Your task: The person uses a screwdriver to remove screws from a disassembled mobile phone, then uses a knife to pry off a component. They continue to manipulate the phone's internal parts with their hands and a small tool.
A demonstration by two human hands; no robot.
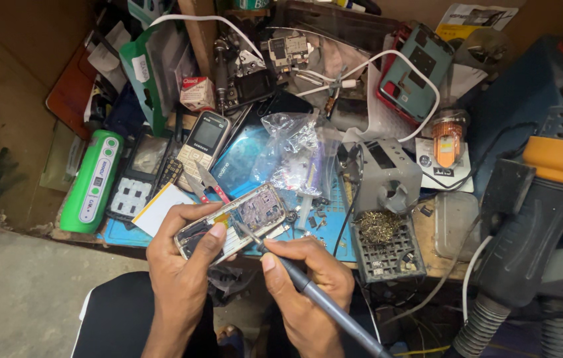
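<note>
Light was even, fairly bright, from above; soft shadows under hands [241, 278]. Glare on plastic bag [292, 149]. Centre sharp; edges stretched by wide lens, hose [493, 318] slightly soft.

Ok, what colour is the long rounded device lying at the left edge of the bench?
Bright green with a white front panel; the green device shows best in the head view.

Bare metal and a glinting circuit board are shown inside the opened phone [231, 223]. A matt grey plastic grip is seen on the iron [321, 298]. Crinkled, glossy clear plastic makes up the bag [292, 142]. The power bank [93, 180] is finished in smooth, shiny green plastic. Brassy wire wool [379, 226] is noted, and the surface [442, 255] is worn wood.
</note>
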